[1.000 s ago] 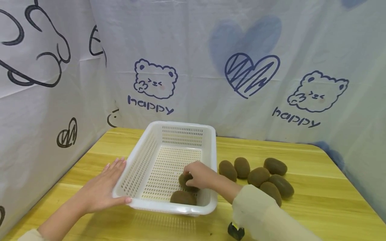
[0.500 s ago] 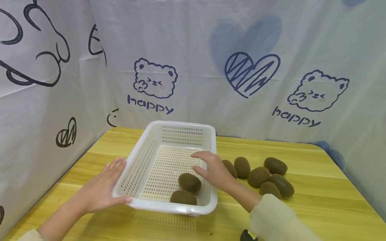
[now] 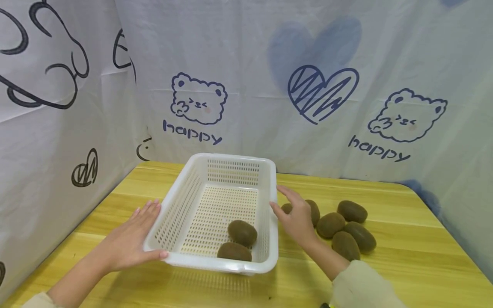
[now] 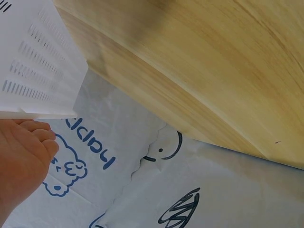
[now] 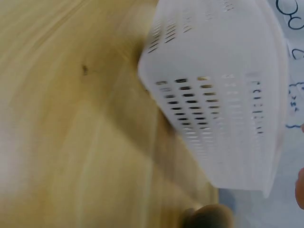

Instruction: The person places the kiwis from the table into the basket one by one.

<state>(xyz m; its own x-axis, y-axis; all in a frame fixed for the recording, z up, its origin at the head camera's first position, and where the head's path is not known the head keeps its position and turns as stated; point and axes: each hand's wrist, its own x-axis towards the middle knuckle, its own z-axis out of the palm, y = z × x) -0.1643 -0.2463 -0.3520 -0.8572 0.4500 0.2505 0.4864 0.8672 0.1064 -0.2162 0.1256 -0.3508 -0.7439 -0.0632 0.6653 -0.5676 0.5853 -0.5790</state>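
A white slotted plastic basket [image 3: 204, 261] stands on the table with two brown kiwis [image 3: 242, 233] in its near right corner. My left hand [image 3: 127, 241] rests on its near left corner, thumb along the front rim and fingers outstretched by the left side; the left wrist view shows these fingers [image 4: 38, 133] at the rim. Just outside the right rim is my right hand [image 3: 296, 216], thumb and fingers spread with nothing between them. It partly covers a kiwi [image 3: 286, 208] on the table. In the right wrist view only fingertips [image 5: 300, 190] appear beside the basket wall [image 5: 213, 95].
Several more kiwis [image 3: 345, 245] lie grouped on the yellow wood-grain table [image 3: 416, 256] right of the basket. A small dark object [image 3: 325, 305] shows at the bottom edge below the right sleeve. Printed white cloth [image 3: 246, 85] hangs behind and to the left.
My right hand has let go of a kiwi inside the basket, then moved right across the rim towards the kiwis on the table. My left hand has stayed in place.
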